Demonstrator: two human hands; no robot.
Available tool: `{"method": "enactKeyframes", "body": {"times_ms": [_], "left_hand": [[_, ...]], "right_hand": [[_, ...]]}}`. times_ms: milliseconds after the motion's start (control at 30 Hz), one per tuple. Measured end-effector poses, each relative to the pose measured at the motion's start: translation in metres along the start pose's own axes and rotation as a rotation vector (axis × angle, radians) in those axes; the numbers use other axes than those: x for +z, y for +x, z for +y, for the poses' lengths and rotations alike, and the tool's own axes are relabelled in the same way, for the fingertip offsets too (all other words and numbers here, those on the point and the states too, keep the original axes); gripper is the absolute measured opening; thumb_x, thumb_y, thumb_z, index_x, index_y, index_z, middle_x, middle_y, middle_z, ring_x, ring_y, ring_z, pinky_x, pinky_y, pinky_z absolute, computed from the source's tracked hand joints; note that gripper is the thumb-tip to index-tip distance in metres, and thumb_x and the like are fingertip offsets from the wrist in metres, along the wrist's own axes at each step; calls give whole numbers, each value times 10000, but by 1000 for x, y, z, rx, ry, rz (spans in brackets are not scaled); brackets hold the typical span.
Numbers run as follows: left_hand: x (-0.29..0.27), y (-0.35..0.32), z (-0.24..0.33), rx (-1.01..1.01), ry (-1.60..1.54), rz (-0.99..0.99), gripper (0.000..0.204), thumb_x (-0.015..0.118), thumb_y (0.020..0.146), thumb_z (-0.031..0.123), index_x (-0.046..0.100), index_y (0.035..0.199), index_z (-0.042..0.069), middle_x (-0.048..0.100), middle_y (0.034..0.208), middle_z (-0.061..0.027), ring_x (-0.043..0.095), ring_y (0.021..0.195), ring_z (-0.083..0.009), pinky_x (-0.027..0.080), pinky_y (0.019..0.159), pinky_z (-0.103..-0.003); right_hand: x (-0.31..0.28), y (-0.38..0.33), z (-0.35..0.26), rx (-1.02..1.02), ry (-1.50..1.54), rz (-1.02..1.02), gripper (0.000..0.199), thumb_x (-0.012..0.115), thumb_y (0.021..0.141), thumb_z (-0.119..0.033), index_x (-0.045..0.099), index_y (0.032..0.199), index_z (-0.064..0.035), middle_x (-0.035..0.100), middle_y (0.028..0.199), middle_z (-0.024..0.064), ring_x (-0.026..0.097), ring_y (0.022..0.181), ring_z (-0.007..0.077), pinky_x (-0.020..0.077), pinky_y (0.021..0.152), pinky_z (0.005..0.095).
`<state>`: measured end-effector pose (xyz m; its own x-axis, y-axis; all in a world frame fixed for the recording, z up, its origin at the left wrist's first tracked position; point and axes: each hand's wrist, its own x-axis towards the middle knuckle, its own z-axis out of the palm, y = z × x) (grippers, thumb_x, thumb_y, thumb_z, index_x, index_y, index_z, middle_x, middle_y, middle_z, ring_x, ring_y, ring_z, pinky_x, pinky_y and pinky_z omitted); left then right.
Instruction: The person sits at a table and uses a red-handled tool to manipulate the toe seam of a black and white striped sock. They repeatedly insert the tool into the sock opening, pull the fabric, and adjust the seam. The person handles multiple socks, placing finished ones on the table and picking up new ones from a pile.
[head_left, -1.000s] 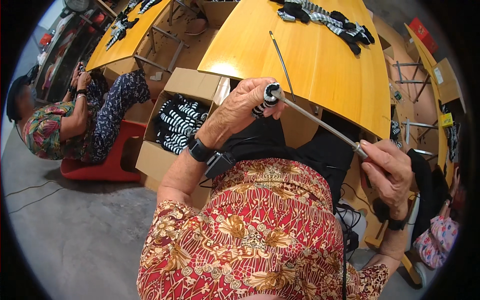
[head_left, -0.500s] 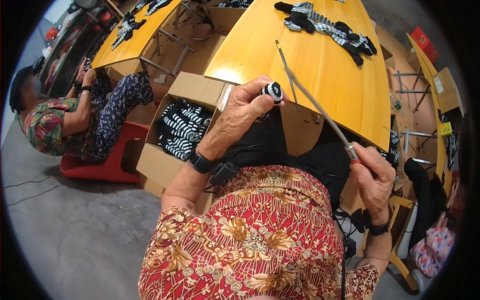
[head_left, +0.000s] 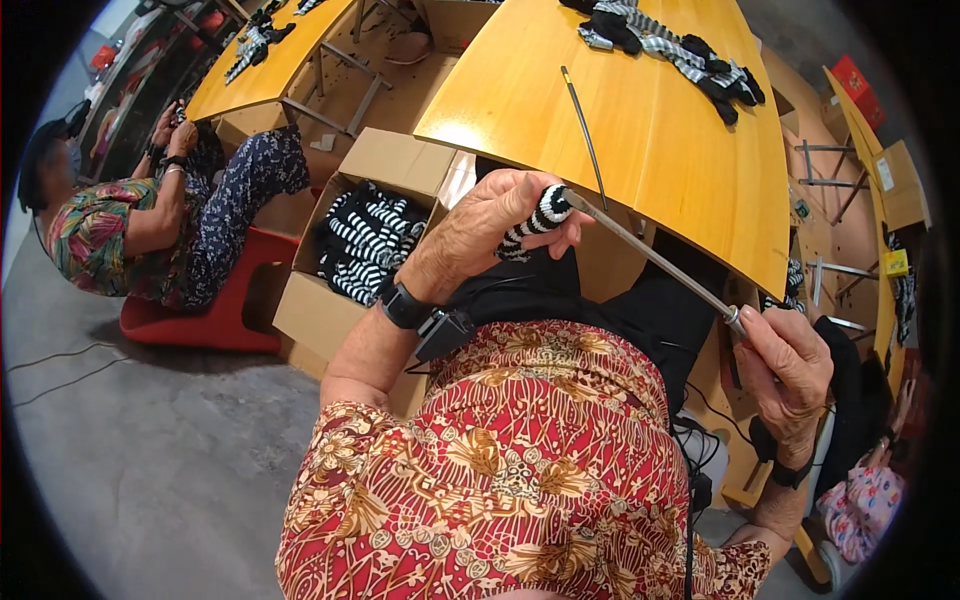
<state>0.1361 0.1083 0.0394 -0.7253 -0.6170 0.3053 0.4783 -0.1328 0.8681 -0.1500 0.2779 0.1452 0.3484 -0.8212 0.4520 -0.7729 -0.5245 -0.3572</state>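
Note:
My left hand is closed around a black-and-white striped knitted piece, whose rounded end points up toward the right. My right hand grips a long thin metal rod tool by its handle end, most of which the fingers hide. The rod slants up to the left, and its tip meets the end of the knitted piece; whether it goes inside cannot be made out. Both hands are above my lap, near the front edge of the yellow table.
On the table lie a thin black stick and several striped knitted items. An open cardboard box of striped knits stands left of me. Farther left, another person sits on a red chair. A second person is at the right.
The rod's tip has come down from above the table to the knitted piece. My right hand has moved right and slightly down. My left hand has turned, showing more of the striped knit.

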Motion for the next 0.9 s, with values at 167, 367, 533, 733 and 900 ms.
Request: {"method": "enactKeyframes", "body": {"times_ms": [167, 367, 533, 733, 900], "left_hand": [[-1, 0, 0, -42, 84, -36, 546, 490, 958, 510, 651, 872, -4, 629, 709, -88, 504, 528, -87, 441, 547, -224], [-2, 5, -4, -229, -63, -141, 520, 507, 965, 472, 654, 874, -19, 625, 684, -75, 497, 522, -76, 483, 591, -224], [13, 12, -14, -202, -357, -79, 441, 497, 971, 456, 567, 969, 21, 397, 540, 49, 458, 478, -75, 528, 843, -319], [22, 14, -24, -131, -410, 43, 424, 507, 944, 510, 522, 1043, 97, 403, 587, 60, 432, 471, -67, 531, 828, -370], [7, 5, -11, -9, -202, 4, 458, 669, 857, 484, 559, 1068, 92, 538, 817, 8, 493, 564, -72, 512, 824, -324]], "right_hand": [[-11, 7, -10, -116, -191, -54, 442, 721, 657, 72, 689, 1084, -37, 589, 800, 84, 526, 613, 212, 401, 516, 303], [-28, 18, -6, -161, -202, -204, 424, 706, 669, 53, 689, 1085, -29, 615, 810, 98, 561, 628, 205, 418, 531, 295], [-1, 12, 20, 265, 452, -253, 392, 667, 700, 6, 685, 1091, 17, 658, 841, 101, 614, 706, 174, 469, 652, 260], [34, -4, 14, 553, 900, 61, 383, 674, 764, -36, 657, 1142, 19, 607, 812, 44, 527, 648, 87, 389, 522, 203], [5, -7, 24, 257, 412, -5, 375, 705, 750, -42, 677, 1121, 6, 633, 877, 81, 581, 729, 146, 443, 634, 241]]}}
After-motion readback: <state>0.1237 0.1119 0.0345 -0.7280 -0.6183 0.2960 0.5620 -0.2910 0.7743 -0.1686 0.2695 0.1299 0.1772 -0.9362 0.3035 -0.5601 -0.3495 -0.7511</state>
